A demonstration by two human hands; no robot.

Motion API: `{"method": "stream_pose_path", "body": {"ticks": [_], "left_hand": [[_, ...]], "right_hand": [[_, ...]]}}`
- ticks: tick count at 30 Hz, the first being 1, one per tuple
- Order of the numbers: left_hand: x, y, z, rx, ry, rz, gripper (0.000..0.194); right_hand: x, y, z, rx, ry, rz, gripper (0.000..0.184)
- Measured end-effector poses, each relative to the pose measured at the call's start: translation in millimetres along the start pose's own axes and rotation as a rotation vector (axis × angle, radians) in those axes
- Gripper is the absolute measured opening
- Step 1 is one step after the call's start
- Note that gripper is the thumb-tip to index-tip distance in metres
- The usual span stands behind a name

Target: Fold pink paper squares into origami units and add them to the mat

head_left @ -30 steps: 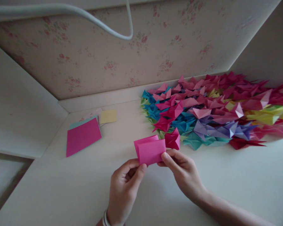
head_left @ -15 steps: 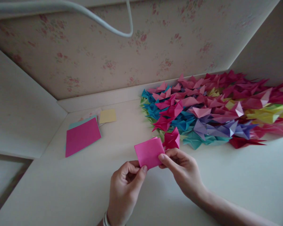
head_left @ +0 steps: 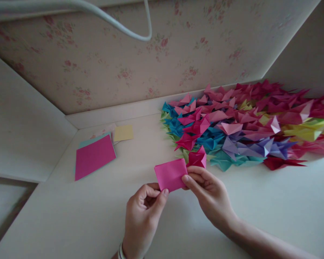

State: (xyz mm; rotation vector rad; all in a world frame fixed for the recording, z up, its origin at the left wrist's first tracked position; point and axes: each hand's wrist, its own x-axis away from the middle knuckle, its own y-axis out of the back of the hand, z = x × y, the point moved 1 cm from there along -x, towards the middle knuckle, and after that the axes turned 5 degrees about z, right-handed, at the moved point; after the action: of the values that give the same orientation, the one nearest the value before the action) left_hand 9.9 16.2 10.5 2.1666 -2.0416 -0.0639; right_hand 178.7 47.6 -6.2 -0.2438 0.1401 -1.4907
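A small folded piece of pink paper [head_left: 171, 174] is held above the white desk, its flat face turned toward me. My left hand [head_left: 145, 208] pinches its lower left edge between thumb and fingers. At its right edge, my right hand [head_left: 207, 192] grips it, thumb in front and fingers behind. Just beyond the right hand is a dark pink folded paper figure [head_left: 197, 157], partly hidden by the fingers. It lies at the near edge of a large pile of folded paper figures [head_left: 232, 126] in pink, blue, purple, yellow and green.
At the left of the desk [head_left: 102, 223] lie magenta sheets [head_left: 95, 157] over light blue ones, beside a small yellow paper [head_left: 123, 132]. Behind stands a floral wall [head_left: 118, 72]. A white cable [head_left: 118, 27] hangs across the top, and a white panel [head_left: 21, 118] borders the left.
The pink paper's top and right edges now sit closer together, and the right hand's fingers have shifted slightly up behind it. The left hand stays nearly in place.
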Motion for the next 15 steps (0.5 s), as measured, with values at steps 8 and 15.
{"method": "stream_pose_path", "body": {"ticks": [8, 15], "left_hand": [[-1.8, 0.9, -0.6, -0.004, 0.006, -0.018, 0.025], [-3.8, 0.0, 5.2, 0.101, 0.033, -0.012, 0.019]], "right_hand": [[-1.0, -0.1, -2.4, -0.030, 0.023, 0.018, 0.021], [0.4, -2.1, -1.8, -0.023, 0.018, 0.056, 0.023]]}}
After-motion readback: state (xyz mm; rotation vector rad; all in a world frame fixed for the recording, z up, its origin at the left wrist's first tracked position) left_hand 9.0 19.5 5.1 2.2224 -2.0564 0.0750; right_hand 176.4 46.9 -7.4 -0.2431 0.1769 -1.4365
